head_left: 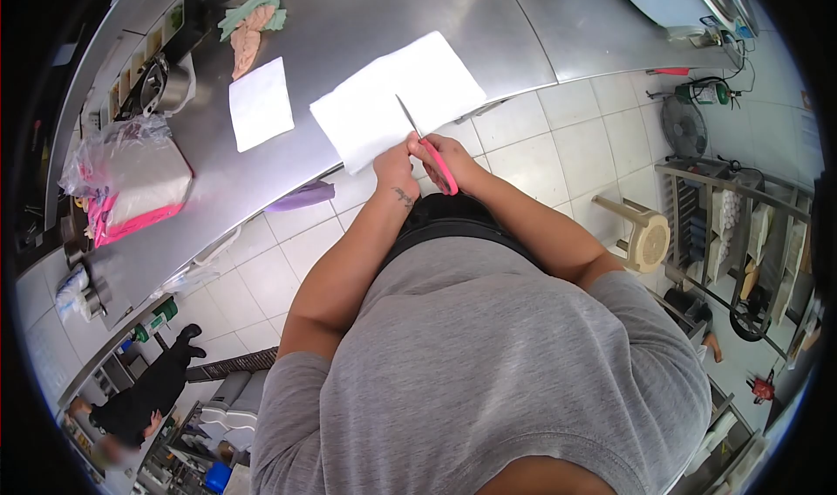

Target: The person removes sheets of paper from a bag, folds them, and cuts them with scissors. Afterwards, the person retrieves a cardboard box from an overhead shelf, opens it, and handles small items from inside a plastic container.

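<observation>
A pair of scissors (443,170) with pink handles is in my right hand (453,157), whose fingers are closed around it. Its slim metal blades point away from me over a stack of white paper sheets (384,98), which lies at the near edge of the steel table. My left hand (394,165) is closed right beside the scissors, its fingertips near the blade pivot and the paper's edge. What those fingers pinch is hidden. To the left lies a smaller white sheet (261,104).
On the steel table (349,15) are a peach and green cloth (250,31), a plastic-wrapped pink and white package (144,181) and metal pots (167,87). A beige stool (645,238) and a rack (741,225) stand at the right. Another person (144,403) is at lower left.
</observation>
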